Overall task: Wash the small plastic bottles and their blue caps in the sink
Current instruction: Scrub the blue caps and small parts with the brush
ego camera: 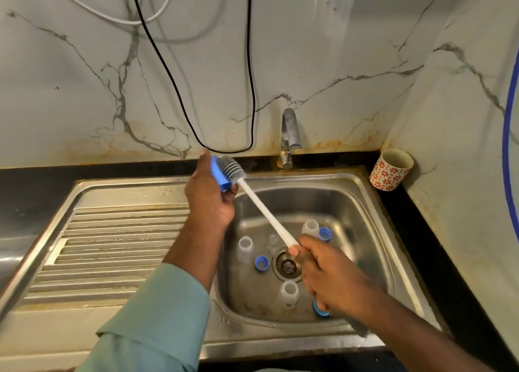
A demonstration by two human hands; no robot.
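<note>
Cap-scrubbing step: left hand [209, 200] gripping a blue cap [220, 175] against the brush [231, 168], right hand [331, 273] clasping its white handle. Remaining bottles [245, 249] and caps [261, 263] loose in the sink [373, 220]; next, presumably, rinsing under the tap [289, 135].

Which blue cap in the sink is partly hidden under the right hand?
The front cap, below the right hand. The left-of-drain cap and back-right cap show fully.

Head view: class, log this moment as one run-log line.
left hand: holds blue cap | right hand: grips brush, head against cap | bottles: in sink | tap: dry
</note>
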